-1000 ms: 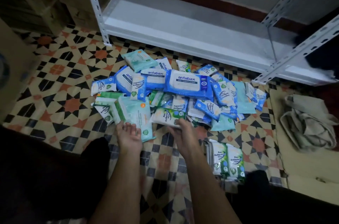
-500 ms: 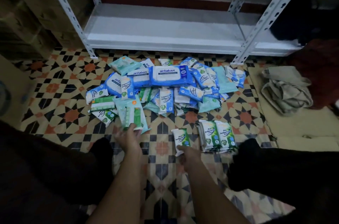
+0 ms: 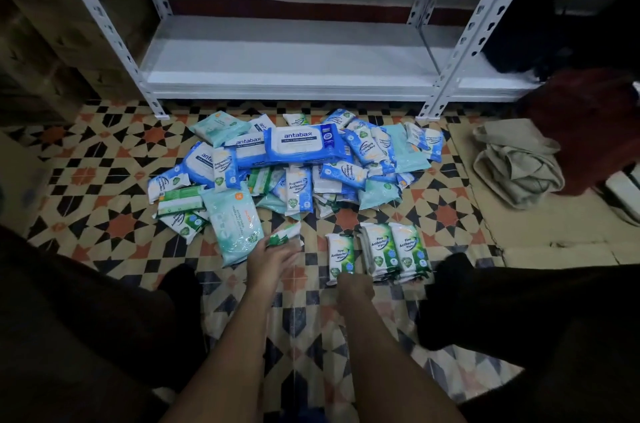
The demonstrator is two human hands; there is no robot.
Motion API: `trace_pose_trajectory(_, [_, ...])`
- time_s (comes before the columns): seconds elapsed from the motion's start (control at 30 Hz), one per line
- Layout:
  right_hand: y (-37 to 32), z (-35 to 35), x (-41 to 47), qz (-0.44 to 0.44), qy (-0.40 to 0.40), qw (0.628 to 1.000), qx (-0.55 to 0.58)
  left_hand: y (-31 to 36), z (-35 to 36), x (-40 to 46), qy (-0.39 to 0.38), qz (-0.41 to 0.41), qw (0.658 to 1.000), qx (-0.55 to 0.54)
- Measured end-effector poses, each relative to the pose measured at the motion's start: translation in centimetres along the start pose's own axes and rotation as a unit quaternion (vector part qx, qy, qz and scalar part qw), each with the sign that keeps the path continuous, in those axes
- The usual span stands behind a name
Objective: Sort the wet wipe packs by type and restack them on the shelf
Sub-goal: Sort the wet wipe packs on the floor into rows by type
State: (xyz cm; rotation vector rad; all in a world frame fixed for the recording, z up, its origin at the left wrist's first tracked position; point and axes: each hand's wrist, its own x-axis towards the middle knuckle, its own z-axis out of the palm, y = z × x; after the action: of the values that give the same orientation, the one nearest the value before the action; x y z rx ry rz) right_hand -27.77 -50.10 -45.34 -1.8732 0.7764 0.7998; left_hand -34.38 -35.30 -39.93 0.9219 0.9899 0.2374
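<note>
Head view: patterned tile floor [image 3: 104,180], white shelf [image 3: 294,76], beige cloth [image 3: 516,166].

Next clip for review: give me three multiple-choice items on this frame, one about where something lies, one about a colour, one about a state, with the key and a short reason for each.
1. Where do the sorted Pine Antibacterial packs lie?
A. On the shelf
B. On the tiled floor near the right hand
C. On the folded cloth

2. What colour is the big antabax pack on top of the pile?
A. Blue and white
B. Red
C. Black

3. What is the left hand doing?
A. Resting flat on the floor
B. Holding a green and white pack
C. Gripping the shelf post

Key: 1 B, they stand on the floor just past the right hand; 2 A, blue wrapper with a white panel; 3 B, a small pack sits in its fingers.
</note>
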Motion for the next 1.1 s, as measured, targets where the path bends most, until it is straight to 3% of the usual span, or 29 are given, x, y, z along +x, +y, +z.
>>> trace_pose_trajectory(0.1, [-0.3, 0.3, -0.9, -0.017, 0.058, 0.994, -0.086, -0.1, 0.0, 0.3, 0.008, -0.011, 1.000, 0.020])
trace_pose_trajectory(0.37, [-0.1, 1.4, -0.2, -0.021, 0.038, 0.994, -0.099, -0.2, -0.4, 0.7, 0.107, -0.011, 0.981, 0.162])
trace_pose_trajectory(0.63, [0.4, 0.2, 0.7, -0.021, 0.032, 0.994, -0.101, -0.3, -0.6, 1.7, 0.138, -0.025, 0.984, 0.113])
trace_pose_trajectory(0.8, [2.4, 1.2, 5.4, 0.029, 0.034, 0.998, -0.053, -0.8, 0.2, 1.3, 0.048, -0.052, 0.992, 0.107])
trace_pose_trajectory(0.9, [2.6, 0.5, 4.9, 0.046, -0.016, 0.999, 0.011, -1.6, 1.0, 1.2, -0.014, -0.088, 0.988, 0.127])
trace_pose_trajectory(1.0, [2.1, -0.1, 4.0, 0.088, 0.046, 0.993, 0.066, -2.7, 1.8, 1.0, -0.055, -0.121, 0.983, 0.130])
trace_pose_trajectory(1.1, [2.3, 0.2, 4.6, 0.105, 0.039, 0.988, 0.110, -3.9, 2.8, 0.8, -0.087, -0.124, 0.981, 0.124])
